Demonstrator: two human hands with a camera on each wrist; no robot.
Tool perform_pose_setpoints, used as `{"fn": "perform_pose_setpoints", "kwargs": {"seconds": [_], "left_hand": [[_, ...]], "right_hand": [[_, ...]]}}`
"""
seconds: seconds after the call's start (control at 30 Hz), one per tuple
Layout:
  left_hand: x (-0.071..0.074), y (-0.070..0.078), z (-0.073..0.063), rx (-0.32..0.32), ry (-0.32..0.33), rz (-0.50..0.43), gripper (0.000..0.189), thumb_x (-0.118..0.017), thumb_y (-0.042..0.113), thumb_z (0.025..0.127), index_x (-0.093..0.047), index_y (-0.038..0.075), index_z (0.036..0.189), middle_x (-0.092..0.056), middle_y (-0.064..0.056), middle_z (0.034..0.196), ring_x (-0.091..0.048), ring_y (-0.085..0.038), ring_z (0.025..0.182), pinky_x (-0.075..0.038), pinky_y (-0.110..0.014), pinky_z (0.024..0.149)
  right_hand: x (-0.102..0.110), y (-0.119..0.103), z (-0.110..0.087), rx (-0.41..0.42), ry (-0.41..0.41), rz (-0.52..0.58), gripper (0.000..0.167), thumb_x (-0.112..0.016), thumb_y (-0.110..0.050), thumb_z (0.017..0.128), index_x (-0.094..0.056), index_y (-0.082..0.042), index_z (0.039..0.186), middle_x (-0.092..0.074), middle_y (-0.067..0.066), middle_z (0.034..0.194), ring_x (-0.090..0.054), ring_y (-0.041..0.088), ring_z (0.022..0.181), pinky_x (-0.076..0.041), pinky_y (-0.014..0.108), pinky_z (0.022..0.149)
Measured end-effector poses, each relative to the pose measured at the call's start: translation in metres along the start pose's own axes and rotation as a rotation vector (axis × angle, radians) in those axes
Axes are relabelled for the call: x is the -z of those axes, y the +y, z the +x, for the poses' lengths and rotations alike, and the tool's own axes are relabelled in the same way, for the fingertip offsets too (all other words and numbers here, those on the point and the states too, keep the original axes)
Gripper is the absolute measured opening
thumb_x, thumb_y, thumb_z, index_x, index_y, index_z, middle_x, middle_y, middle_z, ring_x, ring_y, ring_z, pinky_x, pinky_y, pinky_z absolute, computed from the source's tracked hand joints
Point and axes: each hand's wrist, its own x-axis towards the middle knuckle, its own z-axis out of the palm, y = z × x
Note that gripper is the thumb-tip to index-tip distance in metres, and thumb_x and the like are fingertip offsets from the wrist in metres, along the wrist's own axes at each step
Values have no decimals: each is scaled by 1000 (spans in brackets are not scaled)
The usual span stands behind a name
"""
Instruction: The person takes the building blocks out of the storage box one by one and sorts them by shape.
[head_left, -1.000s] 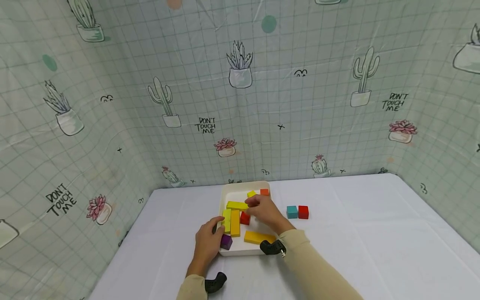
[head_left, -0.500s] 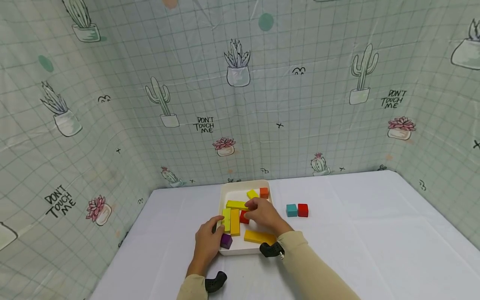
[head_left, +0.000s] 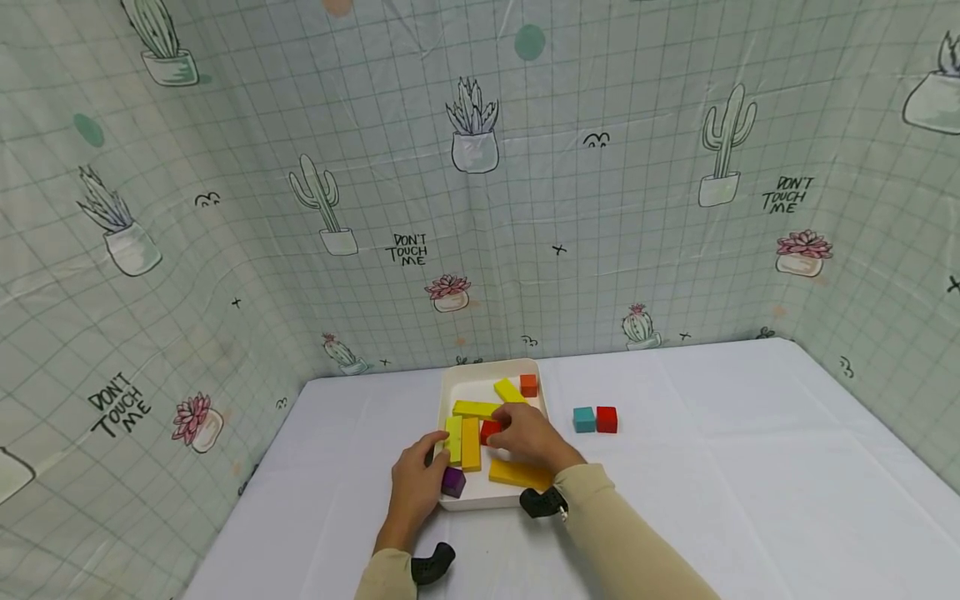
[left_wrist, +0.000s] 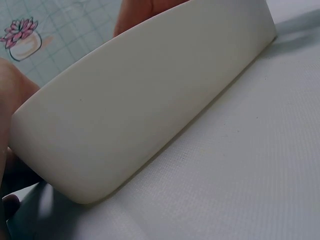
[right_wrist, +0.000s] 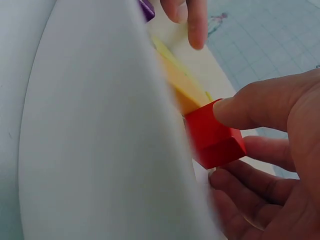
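A white tray (head_left: 491, 503) holds several coloured wooden blocks. My left hand (head_left: 417, 479) grips the tray's left wall, with thumb and index fingertip over the rim beside a yellow-green block (head_left: 453, 440) and a purple cube (head_left: 453, 482). With thumb and fingers, my right hand (head_left: 528, 433) pinches a red cube (right_wrist: 212, 132) inside the tray. This cube stands by the right side of an orange-yellow block (head_left: 470, 444) and below a yellow block (head_left: 474, 409). In the left wrist view the tray's outer wall (left_wrist: 135, 95) hides the blocks.
Another yellow block (head_left: 508, 390) and an orange cube (head_left: 528, 385) lie at the tray's far end. A long orange-yellow block (head_left: 517, 474) is near its front. Right of the tray, a teal cube (head_left: 583, 419) and a red cube (head_left: 607, 419) stand side by side on the white tablecloth (head_left: 712, 483).
My right hand has shifted slightly down toward the front and now holds the red cube, baring more of the far yellow block. The left hand stays on the tray wall.
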Motion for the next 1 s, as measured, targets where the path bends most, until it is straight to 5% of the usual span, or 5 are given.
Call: {"fn": "perform_pose_setpoints", "kwargs": {"seconds": [1.0], "left_hand": [[1, 2, 0, 16, -6, 3, 32, -60, 20, 99, -66, 18, 130, -59, -13, 138, -49, -37, 130, -34, -60, 110]], "right_hand": [[1, 2, 1, -16, -3, -37, 37, -74, -19, 88, -68, -5, 121, -65, 6, 109, -56, 23, 94, -53, 42, 91]]}}
